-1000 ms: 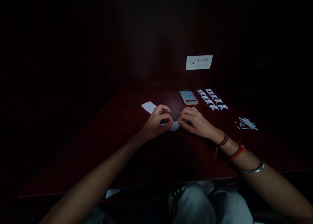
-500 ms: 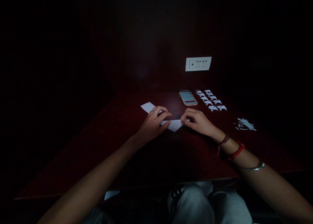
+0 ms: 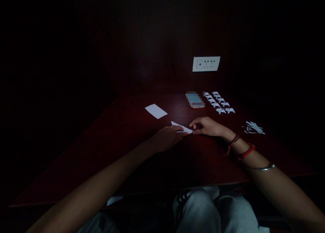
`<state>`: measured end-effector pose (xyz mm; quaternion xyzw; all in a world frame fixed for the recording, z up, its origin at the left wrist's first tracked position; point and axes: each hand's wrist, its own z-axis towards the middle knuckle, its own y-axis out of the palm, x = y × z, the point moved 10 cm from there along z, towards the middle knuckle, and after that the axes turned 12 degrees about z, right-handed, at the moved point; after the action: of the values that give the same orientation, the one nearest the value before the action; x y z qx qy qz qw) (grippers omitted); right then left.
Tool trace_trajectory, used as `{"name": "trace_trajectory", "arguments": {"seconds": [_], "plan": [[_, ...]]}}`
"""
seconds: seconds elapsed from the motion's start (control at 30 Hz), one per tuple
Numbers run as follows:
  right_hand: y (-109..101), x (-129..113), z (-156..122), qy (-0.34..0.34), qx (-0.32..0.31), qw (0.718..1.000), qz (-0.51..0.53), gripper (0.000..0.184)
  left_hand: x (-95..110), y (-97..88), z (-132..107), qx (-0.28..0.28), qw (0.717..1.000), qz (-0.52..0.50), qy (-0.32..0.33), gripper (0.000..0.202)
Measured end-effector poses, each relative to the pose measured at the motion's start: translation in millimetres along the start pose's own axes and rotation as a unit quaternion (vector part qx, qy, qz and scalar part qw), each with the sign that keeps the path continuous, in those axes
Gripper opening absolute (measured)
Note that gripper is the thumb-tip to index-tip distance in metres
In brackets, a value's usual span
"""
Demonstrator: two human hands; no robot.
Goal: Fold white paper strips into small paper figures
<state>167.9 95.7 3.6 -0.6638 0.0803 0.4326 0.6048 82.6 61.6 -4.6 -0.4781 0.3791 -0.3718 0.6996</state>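
A small white sheet of paper (image 3: pixel 187 130), folded into a narrow pointed shape, lies on the dark red table. My left hand (image 3: pixel 167 137) rests over its near side, fingers stretched out flat on it, covering much of the paper. At the right-hand corner is my right hand (image 3: pixel 207 126), its fingers curled and the thumb side touching the tip. A second white paper (image 3: pixel 156 111), flat and four-sided, lies beyond my left hand.
A phone (image 3: pixel 195 100) lies toward the back. Right of it, several small folded paper pieces (image 3: pixel 220 104) form two rows. A heap of thin white strips (image 3: pixel 254 127) is farther right. A socket plate (image 3: pixel 206 64) is on the wall; the table's front edge (image 3: pixel 203 188) runs above my knees.
My left hand has moved right and flattened onto the folded paper, which has turned and looks narrower. The flat sheet behind is now uncovered. My right hand has shifted slightly right.
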Motion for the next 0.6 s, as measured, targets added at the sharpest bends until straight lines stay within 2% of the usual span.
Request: {"name": "trace_trajectory", "arguments": {"seconds": [0.2,0.6], "plan": [[2,-6,0,-0.034,-0.023,0.998,-0.036,0.02,2,-2.2,0,-0.015,1.0,0.006,0.006,0.033],[5,0,-2,-0.018,-0.059,0.996,-0.065,0.016,15,-4.0,10,-0.024,0.996,0.076,-0.034,0.037]]}}
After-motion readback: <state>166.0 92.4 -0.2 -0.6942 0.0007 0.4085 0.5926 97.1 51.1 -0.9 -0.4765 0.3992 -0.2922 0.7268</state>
